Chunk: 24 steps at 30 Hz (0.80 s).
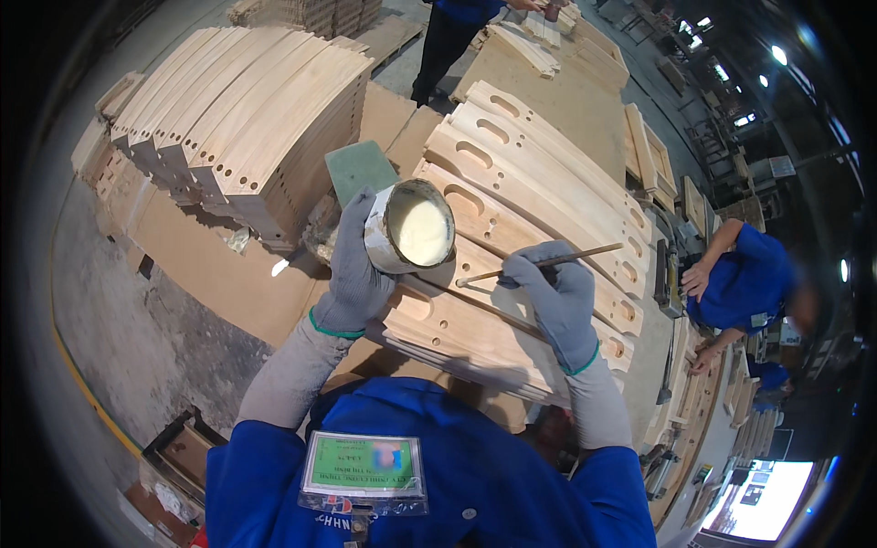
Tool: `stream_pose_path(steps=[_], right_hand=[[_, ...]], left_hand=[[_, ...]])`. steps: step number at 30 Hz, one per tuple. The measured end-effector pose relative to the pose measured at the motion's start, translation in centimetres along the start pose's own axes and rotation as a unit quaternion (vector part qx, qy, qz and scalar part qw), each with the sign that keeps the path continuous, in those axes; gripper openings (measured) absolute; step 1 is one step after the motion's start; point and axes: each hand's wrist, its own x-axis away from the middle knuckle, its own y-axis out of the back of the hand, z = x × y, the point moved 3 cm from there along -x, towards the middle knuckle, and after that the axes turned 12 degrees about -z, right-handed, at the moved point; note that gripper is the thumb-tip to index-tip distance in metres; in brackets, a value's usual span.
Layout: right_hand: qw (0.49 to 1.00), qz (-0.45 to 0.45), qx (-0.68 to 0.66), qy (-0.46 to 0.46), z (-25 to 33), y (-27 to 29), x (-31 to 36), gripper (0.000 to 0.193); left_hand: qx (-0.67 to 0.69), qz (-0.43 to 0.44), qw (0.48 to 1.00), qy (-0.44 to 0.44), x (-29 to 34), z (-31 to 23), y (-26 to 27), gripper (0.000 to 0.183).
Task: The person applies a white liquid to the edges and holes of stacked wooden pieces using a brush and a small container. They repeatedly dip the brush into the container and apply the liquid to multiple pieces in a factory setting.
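Note:
My gloved left hand (349, 265) is wrapped round a white can (384, 239), tilted toward me, with a cream-coloured liquid (422, 230) inside. In my gloved right hand (559, 297) is a thin wooden stick-like brush (585, 255), pinched between the fingers. Its pale tip (463, 282) is at a small round hole in one of the wooden panels (470, 327). Several such panels lie side by side under both hands, with long oval slots and round holes near their ends. Whether the tip touches the wood I cannot tell.
A tall stack of curved wooden boards (247, 110) stands at the left. A green square block (361, 171) lies beyond the can. One co-worker in blue (744, 274) works at the right bench; another person's legs (441, 55) show at the far side.

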Motion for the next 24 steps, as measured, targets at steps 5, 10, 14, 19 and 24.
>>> stream_pose_path(steps=[5,10,14,19,24], right_hand=[[0.997,0.023,0.070,0.017,-0.1,-0.1,-0.7,0.013],[0.991,0.023,0.126,0.041,-0.5,-0.5,-2.1,0.016],[0.955,0.083,0.198,0.207,-0.2,-1.4,-1.9,0.006],[0.942,0.101,0.225,0.226,0.8,-1.5,-1.5,0.014],[0.946,0.075,0.241,0.206,1.7,-1.3,-0.8,0.008]], left_hand=[[0.017,-0.008,1.000,0.022,0.0,-0.1,0.0,0.060],[0.007,0.000,0.999,0.043,0.1,0.5,-0.1,0.046],[0.149,-0.015,0.949,0.277,1.3,2.8,-0.7,0.040],[0.066,-0.001,0.988,0.138,0.9,1.9,-0.3,0.034],[0.155,-0.017,0.978,0.137,0.1,0.4,-0.5,0.036]])
